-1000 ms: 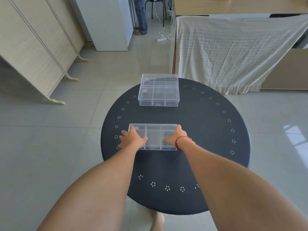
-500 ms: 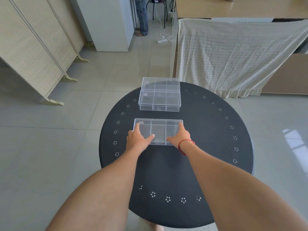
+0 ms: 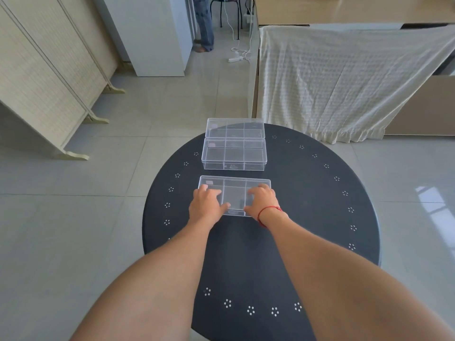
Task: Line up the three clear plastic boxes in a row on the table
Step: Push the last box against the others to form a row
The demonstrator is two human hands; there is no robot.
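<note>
Your left hand (image 3: pixel 206 205) and right hand (image 3: pixel 261 202) both rest on the nearest clear box (image 3: pixel 235 195), one at each end. Your fingers lie spread flat over its lid and your thumbs press its near edge, so each grip is a loose, open-palmed hold on that box, not a closed fist. A red string (image 3: pixel 267 212) circles your right wrist.

The box sits flat on the round black tabletop (image 3: pixel 307 217), near its middle. Just beyond it, with a narrow dark gap between, stands the middle box (image 3: pixel 234 155). The far box (image 3: pixel 235 127) touches that one's back side and reaches the tabletop's far edge. All three lie with their long sides crosswise to you, running away from you in one file, roughly aligned.
</note>
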